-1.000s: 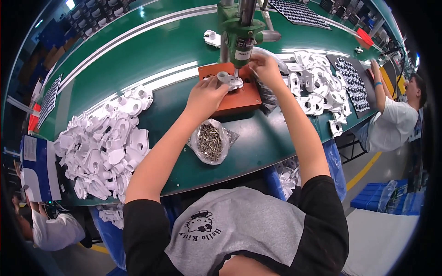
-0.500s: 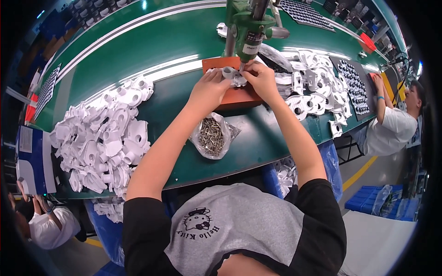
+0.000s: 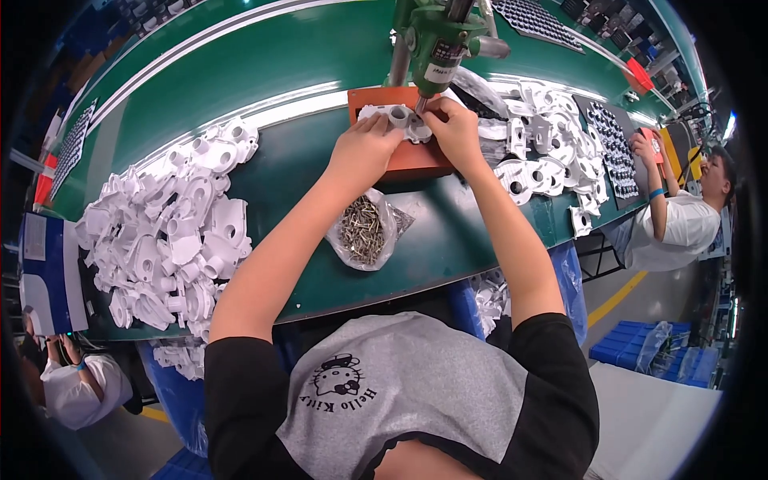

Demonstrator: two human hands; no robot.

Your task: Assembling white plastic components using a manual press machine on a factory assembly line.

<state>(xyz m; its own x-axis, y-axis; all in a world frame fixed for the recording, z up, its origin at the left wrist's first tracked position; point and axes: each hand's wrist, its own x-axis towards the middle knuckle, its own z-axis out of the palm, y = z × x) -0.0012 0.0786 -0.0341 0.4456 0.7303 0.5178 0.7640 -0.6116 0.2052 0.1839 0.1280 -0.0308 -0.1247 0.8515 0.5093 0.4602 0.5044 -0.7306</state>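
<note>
Under the green press (image 3: 436, 56), a white plastic part (image 3: 398, 117) with a round collar lies on an orange block (image 3: 416, 160). My left hand (image 3: 364, 152) grips this part from its left side, fingers bent over it. My right hand (image 3: 458, 138) is at the part's right end, close to the press's metal tip (image 3: 422, 104). Its thumb and forefinger are pinched together there, and whatever they hold is too small or hidden to make out. In front of the block sits an open clear plastic bag (image 3: 384, 254) of small metal pins (image 3: 362, 228).
A large heap of white parts (image 3: 188, 216) covers the bench's left side. More white parts (image 3: 552, 144) lie right of the press, beside a dark tray (image 3: 612, 152) of small pieces. Co-workers sit at right (image 3: 672, 224) and lower left (image 3: 84, 388). Blue-lined bins (image 3: 464, 308) stand below the bench edge.
The view has shifted slightly. Both my hands stay at the white part beneath the press, with more of the part showing between them. The co-worker at right has moved their hands and a red piece.
</note>
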